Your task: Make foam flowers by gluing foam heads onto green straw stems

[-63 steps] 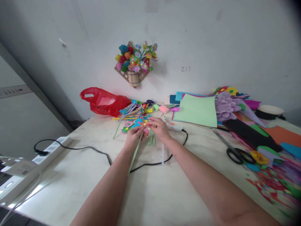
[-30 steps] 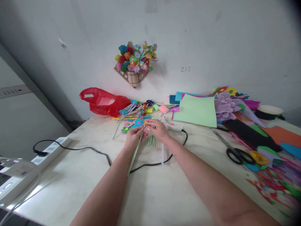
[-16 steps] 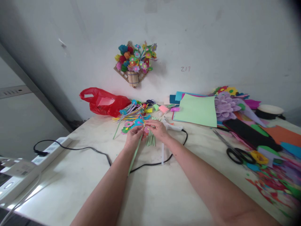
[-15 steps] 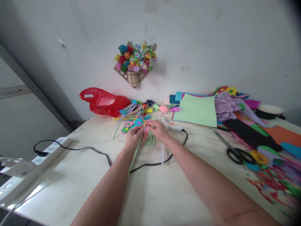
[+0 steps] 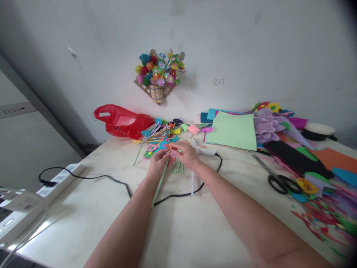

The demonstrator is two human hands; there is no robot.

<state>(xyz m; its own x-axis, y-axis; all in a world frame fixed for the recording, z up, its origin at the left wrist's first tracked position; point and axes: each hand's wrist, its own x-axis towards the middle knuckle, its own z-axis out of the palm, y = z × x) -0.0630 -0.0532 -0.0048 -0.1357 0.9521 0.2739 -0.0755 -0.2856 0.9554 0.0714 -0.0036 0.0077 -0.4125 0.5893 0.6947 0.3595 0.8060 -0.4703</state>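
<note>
Pinched in my left hand (image 5: 158,160) is the upper end of a long pale-green strip (image 5: 160,185), which slants down toward the table's front. My right hand (image 5: 188,155) meets it at that end, its fingertips closed on a small orange-yellow piece (image 5: 170,146) whose exact shape I cannot make out. Behind the fingers lie cut foam flowers (image 5: 152,147) in pink, blue and green. A bunch of short pale-green strips (image 5: 179,167) lies under my right hand. Just beyond that wrist rests a white glue gun (image 5: 205,150), with a clear glue stick (image 5: 192,183) nearby.
A red plastic bag (image 5: 122,123) and flower stems sit at the back. On the right are foam sheets (image 5: 234,130), black-handled scissors (image 5: 279,180), a dark phone (image 5: 298,158) and scraps (image 5: 320,219). A black cord (image 5: 178,195) crosses the table; a power strip (image 5: 61,178) is left.
My right fingertips have shifted slightly at the strip's top, and the orange piece shows more clearly between them. My left hand and the strip stay almost in place.
</note>
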